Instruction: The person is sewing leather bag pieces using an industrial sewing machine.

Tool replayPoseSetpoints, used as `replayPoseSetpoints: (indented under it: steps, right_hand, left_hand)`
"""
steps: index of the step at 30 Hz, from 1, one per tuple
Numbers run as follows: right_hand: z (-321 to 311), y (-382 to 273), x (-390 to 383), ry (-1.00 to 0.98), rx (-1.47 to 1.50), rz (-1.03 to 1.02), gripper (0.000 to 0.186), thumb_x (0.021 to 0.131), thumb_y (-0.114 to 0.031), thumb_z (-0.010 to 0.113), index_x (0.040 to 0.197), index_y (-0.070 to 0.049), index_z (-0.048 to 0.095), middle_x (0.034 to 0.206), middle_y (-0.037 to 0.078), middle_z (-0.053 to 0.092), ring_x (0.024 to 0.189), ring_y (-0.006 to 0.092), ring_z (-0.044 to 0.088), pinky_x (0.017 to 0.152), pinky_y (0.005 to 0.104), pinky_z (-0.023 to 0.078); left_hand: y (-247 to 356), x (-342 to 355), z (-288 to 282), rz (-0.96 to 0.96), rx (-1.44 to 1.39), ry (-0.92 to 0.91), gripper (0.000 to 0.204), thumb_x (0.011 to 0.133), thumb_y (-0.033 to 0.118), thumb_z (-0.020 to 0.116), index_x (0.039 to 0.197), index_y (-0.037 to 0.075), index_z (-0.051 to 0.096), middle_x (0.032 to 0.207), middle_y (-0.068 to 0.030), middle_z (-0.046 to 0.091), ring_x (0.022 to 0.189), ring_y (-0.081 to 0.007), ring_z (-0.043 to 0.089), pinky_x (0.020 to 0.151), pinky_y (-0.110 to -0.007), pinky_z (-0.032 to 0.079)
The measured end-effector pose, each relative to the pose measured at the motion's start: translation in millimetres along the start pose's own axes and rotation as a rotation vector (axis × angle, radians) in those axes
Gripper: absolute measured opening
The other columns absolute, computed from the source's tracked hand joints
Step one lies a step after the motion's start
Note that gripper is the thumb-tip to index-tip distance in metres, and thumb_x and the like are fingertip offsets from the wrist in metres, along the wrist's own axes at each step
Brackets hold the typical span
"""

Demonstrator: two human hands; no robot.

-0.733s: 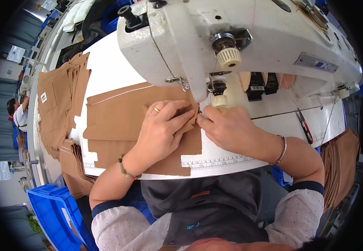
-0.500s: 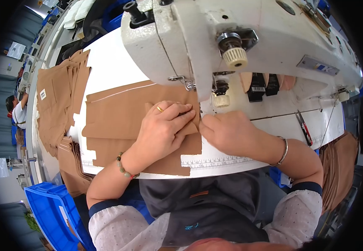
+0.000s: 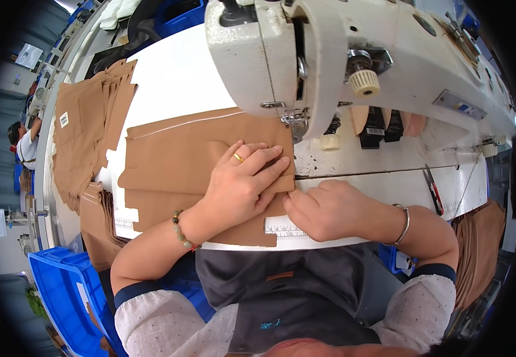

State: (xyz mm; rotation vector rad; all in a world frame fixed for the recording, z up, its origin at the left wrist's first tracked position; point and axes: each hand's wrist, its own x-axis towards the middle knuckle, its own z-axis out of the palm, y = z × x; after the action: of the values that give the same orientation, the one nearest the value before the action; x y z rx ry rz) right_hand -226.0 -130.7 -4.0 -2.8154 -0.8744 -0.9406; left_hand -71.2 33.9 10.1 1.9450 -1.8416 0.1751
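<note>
A brown fabric piece [image 3: 169, 160] with a white line along its far edge lies on the white sewing table, over a further brown layer. My left hand [image 3: 240, 184], a ring on one finger, rests on it with fingers stretched toward its right edge. My right hand [image 3: 329, 211] is closed in a pinch at the near right corner of the fabric; the fingertips hide exactly what is gripped. Just beyond the fabric's far right corner is the needle and presser foot area [image 3: 296, 122] of a white sewing machine [image 3: 252, 65].
Stacked brown fabric pieces [image 3: 85, 119] lie at the left, and more [image 3: 481, 250] hang at the right. Red-handled thread snips [image 3: 433, 190] and black labels [image 3: 372, 134] sit right of the needle. A blue crate [image 3: 62, 291] stands lower left. A person [image 3: 26, 143] works far left.
My right hand has moved nearer to me along the fabric's right edge. The folded corner beside my left fingers now lies flatter. The machine appears farther right as the view shifts.
</note>
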Motion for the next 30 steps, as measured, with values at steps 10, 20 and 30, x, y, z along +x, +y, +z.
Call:
replayPoseSetpoints:
  steps: [10,20,30]
  right_hand:
    - [-8.4,5.4,-2.2,-0.160,-0.034,0.052,0.027,0.075,-0.010,0.068,0.099,0.000,0.069,0.089,0.008,0.068,0.057,0.0114,0.058,0.048,0.0252,0.042]
    - [0.6,18.7,-4.1,-0.148,-0.077,0.132,0.028,0.075,-0.012,0.067,0.100,0.000,0.069,0.105,0.015,0.071,0.062,0.0121,0.062,0.052,0.0256,0.046]
    - [-12.8,23.8,-3.2,-0.197,0.230,0.309,0.017,0.079,-0.015,0.069,0.091,-0.004,0.067,0.077,0.005,0.059,0.059,0.0189,0.064,0.048,0.0345,0.047]
  left_hand:
    - [-10.8,8.5,5.3,-0.019,-0.015,-0.009,0.057,0.064,0.013,0.080,0.120,0.010,0.074,0.125,-0.0070,0.068,0.113,-0.0301,0.063,0.096,-0.042,0.052]
    - [-34.2,26.0,13.7,0.018,-0.019,0.068,0.041,0.069,0.012,0.078,0.110,0.006,0.076,0.114,-0.0067,0.070,0.102,-0.0266,0.062,0.096,-0.043,0.052]
    - [4.9,13.3,-25.8,-0.133,0.157,-0.050,0.030,0.072,0.030,0.082,0.092,0.010,0.073,0.085,-0.0043,0.059,0.086,-0.0249,0.058,0.105,-0.054,0.038]
